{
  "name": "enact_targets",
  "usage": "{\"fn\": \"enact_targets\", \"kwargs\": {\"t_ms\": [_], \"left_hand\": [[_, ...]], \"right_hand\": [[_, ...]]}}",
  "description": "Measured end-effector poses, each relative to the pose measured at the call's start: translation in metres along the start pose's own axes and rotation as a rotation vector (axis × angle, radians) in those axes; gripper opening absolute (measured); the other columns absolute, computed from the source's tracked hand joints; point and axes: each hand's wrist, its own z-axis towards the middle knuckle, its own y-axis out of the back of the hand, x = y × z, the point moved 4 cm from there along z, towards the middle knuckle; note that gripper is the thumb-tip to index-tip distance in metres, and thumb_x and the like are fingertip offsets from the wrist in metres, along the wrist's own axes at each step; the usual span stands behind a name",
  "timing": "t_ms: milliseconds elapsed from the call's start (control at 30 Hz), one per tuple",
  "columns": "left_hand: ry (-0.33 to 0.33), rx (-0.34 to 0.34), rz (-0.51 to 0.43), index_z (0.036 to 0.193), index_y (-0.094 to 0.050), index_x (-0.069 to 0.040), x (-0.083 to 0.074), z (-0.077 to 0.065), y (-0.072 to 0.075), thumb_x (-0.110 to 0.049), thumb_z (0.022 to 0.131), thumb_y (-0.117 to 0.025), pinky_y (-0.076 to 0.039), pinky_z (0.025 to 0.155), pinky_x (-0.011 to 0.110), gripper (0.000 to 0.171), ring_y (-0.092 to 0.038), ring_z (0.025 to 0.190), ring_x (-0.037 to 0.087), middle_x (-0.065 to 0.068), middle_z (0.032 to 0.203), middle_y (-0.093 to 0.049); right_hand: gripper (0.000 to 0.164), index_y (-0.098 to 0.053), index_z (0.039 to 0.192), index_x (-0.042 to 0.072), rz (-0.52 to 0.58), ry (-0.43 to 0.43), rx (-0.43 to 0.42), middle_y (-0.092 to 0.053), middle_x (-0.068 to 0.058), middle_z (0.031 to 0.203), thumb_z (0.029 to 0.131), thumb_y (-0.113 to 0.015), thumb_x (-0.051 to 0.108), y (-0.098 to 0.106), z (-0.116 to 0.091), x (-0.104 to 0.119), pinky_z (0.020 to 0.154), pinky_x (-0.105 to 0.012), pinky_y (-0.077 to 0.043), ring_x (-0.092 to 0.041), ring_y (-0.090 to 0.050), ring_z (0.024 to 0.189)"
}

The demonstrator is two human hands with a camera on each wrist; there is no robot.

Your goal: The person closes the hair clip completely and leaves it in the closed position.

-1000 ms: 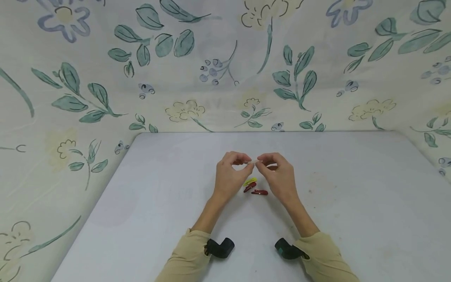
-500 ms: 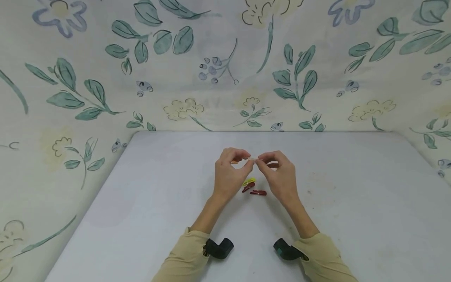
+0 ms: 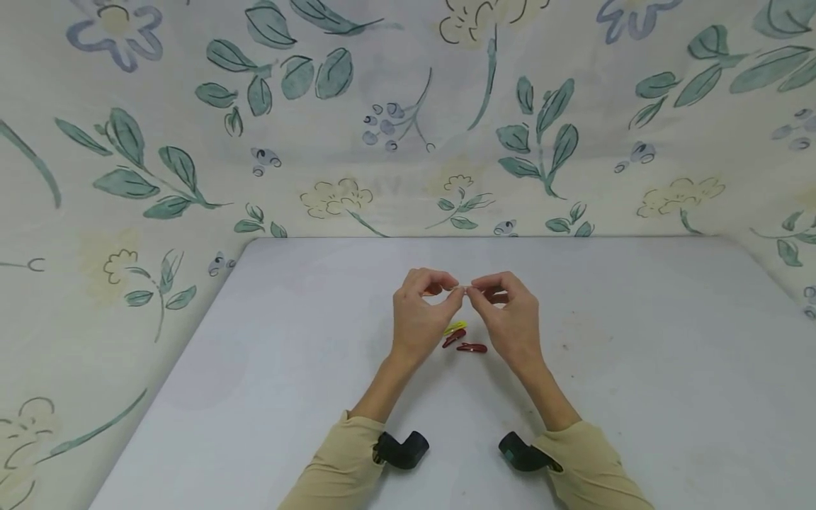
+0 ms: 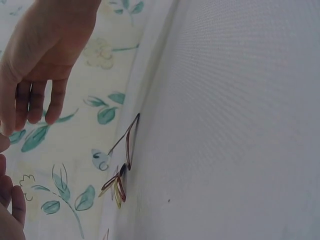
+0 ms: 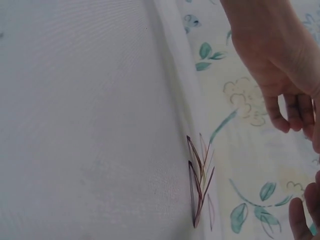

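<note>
My left hand [image 3: 413, 319] and right hand [image 3: 513, 322] meet fingertip to fingertip above the table in the head view. Thumbs and index fingers of both pinch a small, thin, pale thing [image 3: 465, 289], mostly covered by the fingertips; I cannot tell its kind. A bit of orange [image 3: 432, 290] shows through the left hand's curl. Below and nearer lie a yellow hair clip [image 3: 455, 327], a dark red hair clip [image 3: 455, 338] touching it, and a second dark red hair clip [image 3: 472, 348] to the right. Side-on in the left wrist view, a dark red clip [image 4: 129, 150] has its parts spread apart.
The white table [image 3: 287, 340] runs back to a cloth [image 3: 395, 198] printed with leaves and flowers, which also covers the left and right sides. Black wrist-worn devices stick inward from each sleeve: one at left [image 3: 403, 450], another at right [image 3: 523, 453].
Both hands have risen slightly and keep pinching the pale thing, with the fingertips now closer together. The orange bit has come into sight behind the left fingers. The clips on the table stay put.
</note>
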Motion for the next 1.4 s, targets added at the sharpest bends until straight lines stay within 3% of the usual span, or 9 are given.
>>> {"fn": "enact_targets", "kwargs": {"t_ms": [400, 700, 1067, 1400], "left_hand": [[0.016, -0.013, -0.012, 0.08, -0.073, -0.008, 0.001, -0.001, -0.002, -0.007, 0.08, -0.079, -0.05, 0.075, 0.039, 0.006, -0.057, 0.082, 0.016, 0.001, 0.079, -0.069], [0.055, 0.056, -0.028, 0.087, -0.072, -0.005, 0.005, -0.002, -0.003, -0.008, 0.084, -0.074, -0.051, 0.077, 0.045, 0.005, -0.058, 0.084, 0.018, 0.003, 0.084, -0.067], [0.047, 0.094, -0.065, 0.092, -0.07, -0.006, 0.008, -0.001, -0.003, -0.008, 0.088, -0.07, -0.053, 0.076, 0.04, 0.004, -0.06, 0.085, 0.016, 0.005, 0.088, -0.067], [0.086, 0.129, -0.076, 0.094, -0.07, -0.008, 0.009, 0.0, -0.001, -0.008, 0.09, -0.068, -0.052, 0.078, 0.035, 0.004, -0.059, 0.083, 0.013, 0.002, 0.088, -0.068]], "right_hand": [[0.011, -0.067, 0.095, 0.002, -0.007, -0.008, -0.017, -0.07, -0.008, 0.091, 0.087, -0.074, 0.008, 0.001, -0.001, -0.003, 0.075, -0.029, -0.047, -0.017, -0.059, 0.081], [0.01, -0.068, 0.095, 0.003, 0.004, -0.019, 0.014, -0.069, -0.007, 0.088, 0.088, -0.073, 0.009, 0.0, -0.001, -0.007, 0.075, -0.03, -0.05, -0.016, -0.06, 0.08], [0.012, -0.067, 0.099, 0.005, 0.0, -0.054, 0.06, -0.069, -0.007, 0.091, 0.092, -0.071, 0.014, -0.003, 0.001, -0.008, 0.075, -0.027, -0.05, -0.017, -0.061, 0.082], [0.019, -0.068, 0.105, 0.007, 0.094, -0.174, 0.14, -0.068, -0.007, 0.1, 0.096, -0.066, 0.023, -0.002, 0.002, -0.015, 0.073, -0.029, -0.047, -0.017, -0.058, 0.09]]}}
